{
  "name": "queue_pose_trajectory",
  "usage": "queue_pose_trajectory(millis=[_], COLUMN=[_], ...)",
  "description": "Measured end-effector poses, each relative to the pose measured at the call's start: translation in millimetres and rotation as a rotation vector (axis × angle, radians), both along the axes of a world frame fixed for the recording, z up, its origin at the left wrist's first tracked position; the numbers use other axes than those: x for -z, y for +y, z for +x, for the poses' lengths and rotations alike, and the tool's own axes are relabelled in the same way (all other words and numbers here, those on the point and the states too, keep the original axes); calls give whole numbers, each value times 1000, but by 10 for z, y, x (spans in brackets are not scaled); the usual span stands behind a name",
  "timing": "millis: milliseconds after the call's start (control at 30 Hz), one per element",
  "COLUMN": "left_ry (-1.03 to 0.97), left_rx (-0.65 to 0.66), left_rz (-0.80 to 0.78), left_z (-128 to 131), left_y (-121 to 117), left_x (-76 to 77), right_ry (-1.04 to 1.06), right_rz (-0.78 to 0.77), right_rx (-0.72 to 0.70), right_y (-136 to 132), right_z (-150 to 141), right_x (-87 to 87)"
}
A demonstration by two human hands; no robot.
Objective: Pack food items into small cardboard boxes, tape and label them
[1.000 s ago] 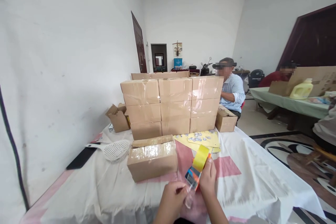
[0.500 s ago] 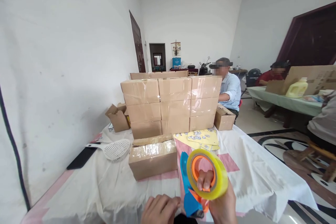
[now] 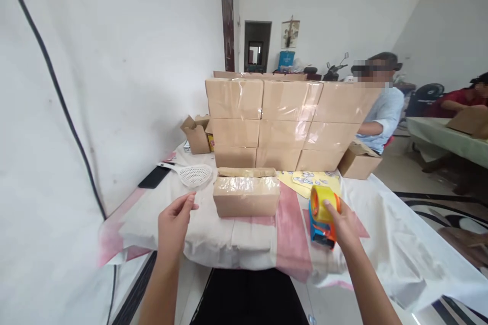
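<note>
My right hand (image 3: 342,218) grips a tape dispenser (image 3: 316,228) with a blue and orange body, held above the table's right half. The roll of yellowish tape (image 3: 321,202) on it faces up. At the left, my left hand (image 3: 177,213) hangs over the cloth with its fingers curled and thumb pressed in; whether anything thin is pinched there cannot be made out. Between my hands a small cardboard box (image 3: 246,203) rests on the table, shiny clear tape across its top and a raised flap along its far side.
Behind the box rises a stack of taped cardboard boxes (image 3: 284,134). A white slotted strainer (image 3: 195,175) and a black flat object (image 3: 154,176) lie left. Yellow patterned sheets (image 3: 310,181) lie in front of the stack. An open carton (image 3: 360,160) stands right, near a seated person (image 3: 383,106).
My hands have moved apart, the left one to the left and the right one outward with the dispenser, whose roll has turned. The view has tilted down and shifted left.
</note>
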State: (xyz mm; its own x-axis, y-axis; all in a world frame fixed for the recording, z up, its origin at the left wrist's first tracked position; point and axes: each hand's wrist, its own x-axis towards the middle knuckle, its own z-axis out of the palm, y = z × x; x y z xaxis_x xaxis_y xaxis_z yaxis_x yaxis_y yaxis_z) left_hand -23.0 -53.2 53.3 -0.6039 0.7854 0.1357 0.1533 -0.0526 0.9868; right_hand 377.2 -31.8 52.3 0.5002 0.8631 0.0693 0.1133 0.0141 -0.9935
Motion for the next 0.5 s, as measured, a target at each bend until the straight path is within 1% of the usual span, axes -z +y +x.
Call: queue_pose_trajectory(millis=[33, 100, 167, 200, 233, 267, 300, 333, 367, 400, 467, 500], left_ry=[-25, -53, -61, -65, -71, -78, -85, -86, -77, -58, -8, 10], left_rx=[-1, 5, 9, 17, 29, 45, 62, 75, 83, 83, 78, 79], left_rz=[13, 31, 52, 63, 71, 76, 77, 78, 82, 96, 142, 166], left_z=[29, 68, 104, 128, 156, 189, 226, 264, 300, 334, 386, 402], left_y=[50, 134, 185, 195, 195, 186, 168, 144, 116, 85, 23, -5], left_x=[-10, -25, -42, -56, -76, -101, -130, -161, -190, -215, -237, -233], right_ry=[-28, -17, -71, -152, -274, -414, -547, -644, -652, -597, -457, -370], right_rz=[-34, -97, -183, -227, -245, -213, -135, -5, 141, 211, 209, 168], right_rx=[-35, -80, -43, 22, 116, 215, 285, 295, 183, -19, -471, -636], right_y=[116, 260, 303, 292, 266, 231, 191, 156, 131, 122, 163, 212], right_z=[34, 140, 244, 267, 256, 202, 101, -48, -238, -461, -954, -1198], right_x=[61, 167, 208, 190, 142, 65, -39, -165, -305, -454, -740, -862])
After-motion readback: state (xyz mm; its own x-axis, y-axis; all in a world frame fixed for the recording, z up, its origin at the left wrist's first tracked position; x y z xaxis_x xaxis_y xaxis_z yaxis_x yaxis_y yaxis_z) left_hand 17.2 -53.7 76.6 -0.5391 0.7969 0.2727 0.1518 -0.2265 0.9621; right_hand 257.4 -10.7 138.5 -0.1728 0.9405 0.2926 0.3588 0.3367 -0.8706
